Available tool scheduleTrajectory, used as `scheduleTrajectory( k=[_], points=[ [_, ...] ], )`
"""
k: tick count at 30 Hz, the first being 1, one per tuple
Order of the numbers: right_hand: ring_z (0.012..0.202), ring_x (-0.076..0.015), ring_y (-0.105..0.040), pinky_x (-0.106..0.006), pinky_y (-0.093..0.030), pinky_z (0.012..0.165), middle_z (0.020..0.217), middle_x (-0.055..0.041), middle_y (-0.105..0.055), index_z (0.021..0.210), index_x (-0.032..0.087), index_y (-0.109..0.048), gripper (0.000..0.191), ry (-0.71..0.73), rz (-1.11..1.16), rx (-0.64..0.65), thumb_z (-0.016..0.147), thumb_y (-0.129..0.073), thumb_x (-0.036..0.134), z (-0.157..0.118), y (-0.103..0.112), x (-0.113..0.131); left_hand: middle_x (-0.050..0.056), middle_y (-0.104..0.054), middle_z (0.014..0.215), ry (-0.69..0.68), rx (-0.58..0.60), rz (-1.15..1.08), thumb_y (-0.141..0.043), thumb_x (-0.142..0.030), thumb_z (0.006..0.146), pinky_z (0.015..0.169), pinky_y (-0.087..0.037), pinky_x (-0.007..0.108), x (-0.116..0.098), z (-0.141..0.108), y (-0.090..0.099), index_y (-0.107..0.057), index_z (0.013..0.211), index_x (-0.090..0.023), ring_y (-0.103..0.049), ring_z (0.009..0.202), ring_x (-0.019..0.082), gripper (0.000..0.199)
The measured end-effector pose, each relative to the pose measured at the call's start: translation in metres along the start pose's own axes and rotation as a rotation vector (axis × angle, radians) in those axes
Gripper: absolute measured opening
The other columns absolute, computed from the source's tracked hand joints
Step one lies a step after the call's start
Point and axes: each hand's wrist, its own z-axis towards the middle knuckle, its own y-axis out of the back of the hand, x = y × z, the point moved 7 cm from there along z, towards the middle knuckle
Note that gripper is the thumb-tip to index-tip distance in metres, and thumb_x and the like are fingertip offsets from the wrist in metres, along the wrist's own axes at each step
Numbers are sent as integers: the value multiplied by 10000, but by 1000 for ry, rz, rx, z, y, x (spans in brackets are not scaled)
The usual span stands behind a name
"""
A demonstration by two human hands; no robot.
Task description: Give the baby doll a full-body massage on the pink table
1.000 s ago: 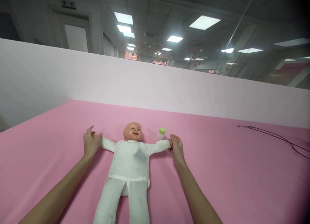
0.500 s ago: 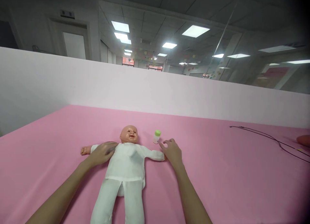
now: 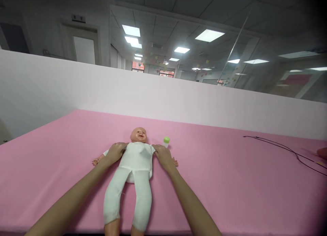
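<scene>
A baby doll [image 3: 138, 157] in a white top and trousers lies face up on the pink bed surface, its head away from me. My left hand [image 3: 117, 152] is closed around its upper arm near the shoulder, at the left. On the other side, my right hand [image 3: 162, 155] grips the doll's opposite upper arm by the shoulder, hiding most of that sleeve. Both doll hands stick out beyond mine. Just behind my right hand stands a small bottle with a green cap [image 3: 166, 140], its lower part covered.
Thin black cables [image 3: 278, 145] lie at the right, near a reddish object [image 3: 322, 153] at the frame edge. A low white wall [image 3: 163, 99] runs along the far side, with glass above it. The bed's front edge [image 3: 163, 232] shows at the bottom.
My right hand has moved left from beside the bottle onto the doll's shoulder. The doll sits slightly farther from me, and its lower legs now show. My left hand stays at its shoulder.
</scene>
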Motion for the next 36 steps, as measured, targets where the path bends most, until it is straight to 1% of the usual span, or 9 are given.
scheduleTrajectory(
  k=[5,8,10,12,16,20,24,29,36],
  points=[
    [1013,-213,-676,-292,-491,841,1176,-72,-751,1091,220,-770,301,15,13,-34,943,-522,135,10,7,-12,138,-722,1344,70,-120,1,-561,-41,765,1128,-440,482,-10,25,14,-740,1210,-201,-621,1290,342,505],
    [1095,-241,-681,-348,-512,945,1214,-105,-754,1119,193,-769,349,-42,8,-110,998,-443,164,17,23,-32,102,-671,1432,92,-192,-408,-578,-63,841,1229,-370,426,-40,42,20,-746,1243,-205,-547,1401,292,459],
    [1242,-271,-633,-407,-476,1067,1326,-142,-712,1247,165,-730,419,-96,-7,-172,1019,-379,153,23,38,-48,99,-731,1313,265,-100,-1065,-654,-78,858,1227,-381,366,-62,55,-2,-803,1049,-194,-582,1370,273,268],
    [1392,-276,-538,-418,-427,1151,1490,-147,-614,1394,166,-653,467,-108,-17,-180,991,-422,121,30,49,-61,138,-773,1171,362,-9,-1231,-672,-171,929,1114,-506,384,-94,70,-27,-792,955,-161,-701,1181,276,123],
    [1322,-208,-597,-309,-485,1053,1468,-87,-633,1436,234,-622,529,-74,-70,-15,947,-499,72,39,49,-71,212,-771,1029,598,117,-1434,-528,-302,1078,965,-596,354,-132,95,-82,-723,922,-96,-767,949,237,324],
    [1135,-266,-669,-330,-502,901,1240,-154,-704,1303,159,-694,333,-161,-181,6,1004,-555,200,43,48,-78,211,-747,1053,801,117,-1559,-423,-372,1119,870,-621,326,-136,112,-115,-684,1043,-96,-761,966,237,387],
    [1116,-267,-669,-301,-475,820,1244,-146,-704,1376,176,-645,410,-197,-239,55,972,-664,243,43,51,-84,148,-727,1137,893,87,-1635,-517,-433,1094,846,-628,360,-133,119,-130,-673,1158,-104,-739,967,220,369],
    [1142,-239,-654,-275,-434,819,1248,-91,-720,1301,237,-677,377,-173,-278,103,938,-679,137,47,55,-88,110,-692,1260,948,80,-1684,-631,-432,1045,897,-620,424,-132,120,-141,-654,1298,-166,-707,1033,218,367],
    [1002,-261,-676,-305,-441,787,1119,-160,-721,1144,141,-686,187,-246,-308,56,1016,-618,259,69,45,-104,255,-663,1307,942,100,-1725,-364,-528,1110,905,-607,266,-144,132,-137,-611,1338,-50,-719,1150,248,584]
  ],
)
